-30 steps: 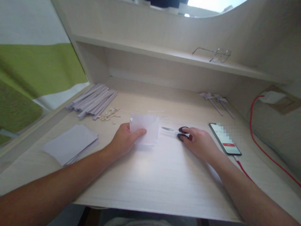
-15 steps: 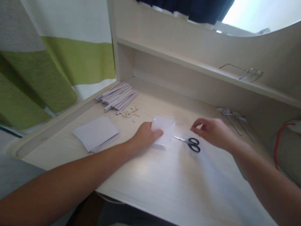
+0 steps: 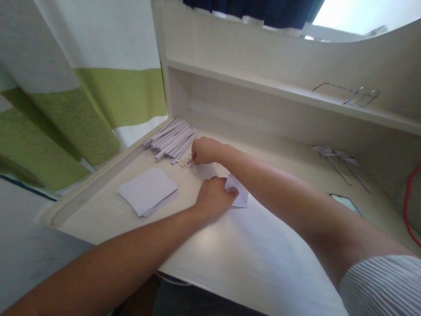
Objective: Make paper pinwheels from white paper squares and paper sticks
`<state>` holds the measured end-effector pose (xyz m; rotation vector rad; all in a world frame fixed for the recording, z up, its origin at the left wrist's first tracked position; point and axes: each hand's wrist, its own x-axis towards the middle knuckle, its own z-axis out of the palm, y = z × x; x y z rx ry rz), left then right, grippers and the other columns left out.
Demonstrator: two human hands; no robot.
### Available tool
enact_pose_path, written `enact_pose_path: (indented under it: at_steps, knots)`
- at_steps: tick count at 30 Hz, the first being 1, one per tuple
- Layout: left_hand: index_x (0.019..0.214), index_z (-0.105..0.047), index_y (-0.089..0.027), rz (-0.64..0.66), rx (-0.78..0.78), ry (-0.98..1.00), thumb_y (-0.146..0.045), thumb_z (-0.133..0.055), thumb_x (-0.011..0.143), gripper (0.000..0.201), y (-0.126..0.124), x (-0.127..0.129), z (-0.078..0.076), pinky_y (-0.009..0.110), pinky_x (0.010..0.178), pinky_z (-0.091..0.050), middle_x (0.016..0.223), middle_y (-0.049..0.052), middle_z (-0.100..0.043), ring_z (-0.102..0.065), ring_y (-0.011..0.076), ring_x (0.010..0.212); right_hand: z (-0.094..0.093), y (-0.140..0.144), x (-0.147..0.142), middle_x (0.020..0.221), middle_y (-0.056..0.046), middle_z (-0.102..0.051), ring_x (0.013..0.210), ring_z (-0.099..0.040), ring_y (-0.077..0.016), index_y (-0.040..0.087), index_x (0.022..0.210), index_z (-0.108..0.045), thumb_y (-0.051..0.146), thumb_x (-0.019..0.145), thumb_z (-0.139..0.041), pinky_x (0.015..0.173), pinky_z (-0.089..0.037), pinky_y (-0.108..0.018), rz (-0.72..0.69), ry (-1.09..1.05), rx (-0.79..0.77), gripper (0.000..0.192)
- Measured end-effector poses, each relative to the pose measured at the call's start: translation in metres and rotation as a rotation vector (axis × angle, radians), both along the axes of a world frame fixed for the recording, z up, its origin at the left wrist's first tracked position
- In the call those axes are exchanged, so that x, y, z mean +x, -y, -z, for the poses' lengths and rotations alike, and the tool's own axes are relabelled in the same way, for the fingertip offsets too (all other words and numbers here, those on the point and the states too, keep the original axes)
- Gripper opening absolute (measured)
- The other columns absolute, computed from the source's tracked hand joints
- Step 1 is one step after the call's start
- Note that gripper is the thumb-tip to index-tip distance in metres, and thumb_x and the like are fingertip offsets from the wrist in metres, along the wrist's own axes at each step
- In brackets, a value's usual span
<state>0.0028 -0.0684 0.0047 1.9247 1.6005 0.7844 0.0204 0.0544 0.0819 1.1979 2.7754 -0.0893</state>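
My left hand (image 3: pixel 217 194) is closed on a white sheet of paper (image 3: pixel 242 200), which bends up from the desk between thumb and fingers. My right hand (image 3: pixel 206 151) reaches across the left one, its fingers curled down beside a small heap of cream-coloured bits (image 3: pixel 185 162). Whatever its fingertips pinch is hidden. Just behind the heap lies a bundle of rolled paper sticks (image 3: pixel 173 138). A stack of white paper squares (image 3: pixel 147 190) rests left of my left hand. My right forearm covers the place where the scissors lay.
Two paper sticks with folded white tops (image 3: pixel 334 156) lie at the back right, with a phone (image 3: pixel 345 202) nearer, partly behind my forearm. Glasses (image 3: pixel 362 96) rest on the shelf (image 3: pixel 263 84). A red cable (image 3: pixel 407 206) hangs at right; a curtain (image 3: pixel 125 96) borders the left.
My right hand has swung left from beside the scissors to the cream bits, and its forearm now hides the scissors. The paper in my left hand has bent upward. The view has shifted slightly.
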Motion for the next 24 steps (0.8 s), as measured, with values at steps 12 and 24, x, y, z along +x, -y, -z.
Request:
enact_pose_path:
  at_steps: [12, 24]
  knots:
    - [0.089, -0.078, -0.013, 0.014, -0.006, -0.019, -0.036, -0.057, 0.088, 0.03, -0.003, 0.0, 0.0, 0.034, 0.072, -0.049, 0.084, 0.015, -0.077, -0.07, 0.0277, 0.075, -0.004, 0.0, 0.001, 0.103, -0.02, -0.078, 0.095, -0.073, -0.0286, 0.007, 0.103, -0.078, 0.026, 0.081, -0.071, 0.075, -0.053, -0.031, -0.079, 0.113, -0.022, 0.03]
    - [0.084, -0.075, -0.013, 0.023, 0.006, -0.039, -0.042, -0.055, 0.09, 0.036, 0.004, -0.001, -0.008, 0.036, 0.076, -0.046, 0.087, 0.017, -0.077, -0.071, 0.0316, 0.084, 0.006, -0.003, -0.017, 0.097, -0.026, -0.077, 0.087, -0.074, -0.0324, 0.0, 0.092, -0.078, 0.015, 0.074, -0.074, 0.074, -0.055, -0.036, -0.061, 0.185, -0.063, 0.023]
